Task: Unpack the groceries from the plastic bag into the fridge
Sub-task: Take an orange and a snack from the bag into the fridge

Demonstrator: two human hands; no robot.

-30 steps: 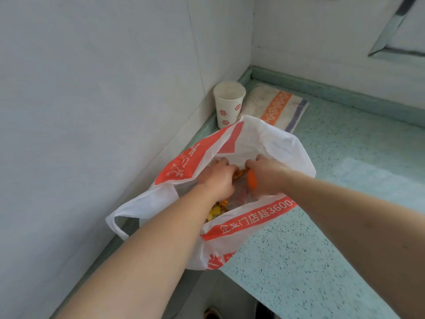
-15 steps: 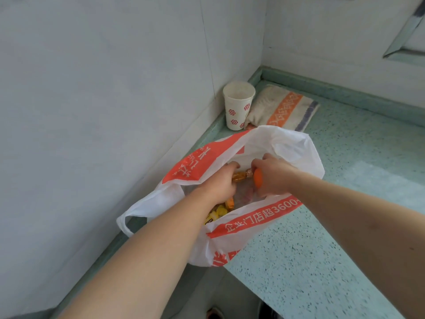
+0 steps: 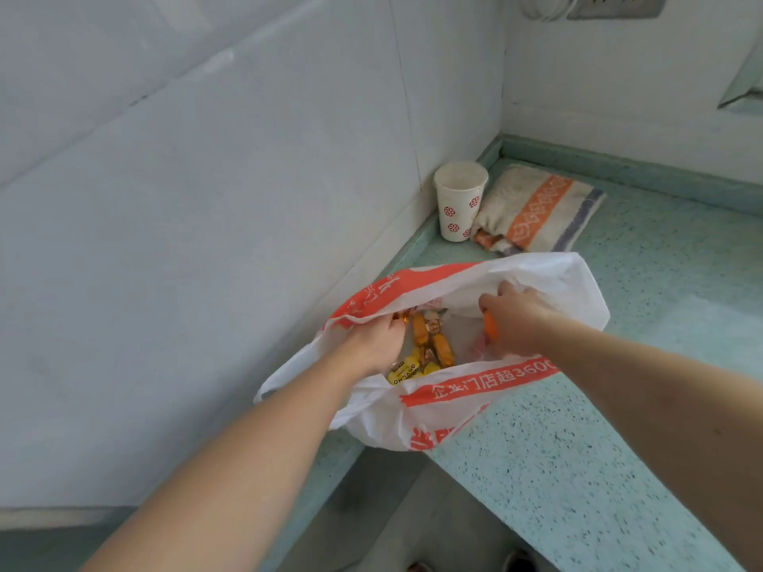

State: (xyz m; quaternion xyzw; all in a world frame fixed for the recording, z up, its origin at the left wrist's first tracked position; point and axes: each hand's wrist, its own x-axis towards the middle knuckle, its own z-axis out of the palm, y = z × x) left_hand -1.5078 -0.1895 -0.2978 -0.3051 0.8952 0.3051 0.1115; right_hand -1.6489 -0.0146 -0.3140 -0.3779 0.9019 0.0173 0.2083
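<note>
Walls [image 3: 206, 200], pale and plain, on the left and at the back. Tabletop [image 3: 619, 468], green with little dark specks, running into the corner. Plastic bag [image 3: 549, 282], white with orange bands and writing, sitting on the tabletop near its front edge and close to the left wall, mouth pulled wide open. Left hand [image 3: 371, 344] at the left side of the bag's mouth, fingers curled under the orange rim and gripping it. Right hand [image 3: 516, 319] at the right side of the mouth, fingers curled down into the white plastic and holding it; something small and orange [image 3: 490, 329] showing at the inner edge of this hand, too hidden to name. Folded towel [image 3: 536, 208], cream with an orange stripe and a purple stripe, lying flat in the far corner, just behind the bag. Paper cup [image 3: 459, 208], white with red flower dots, standing upright just beside the towel and next to the left wall. Wrapped sweets [image 3: 429, 344] down inside the bag between the two hands, some orange-brown, some yellow [image 3: 406, 371] with dark letters. Fridge not seen anywhere.
</note>
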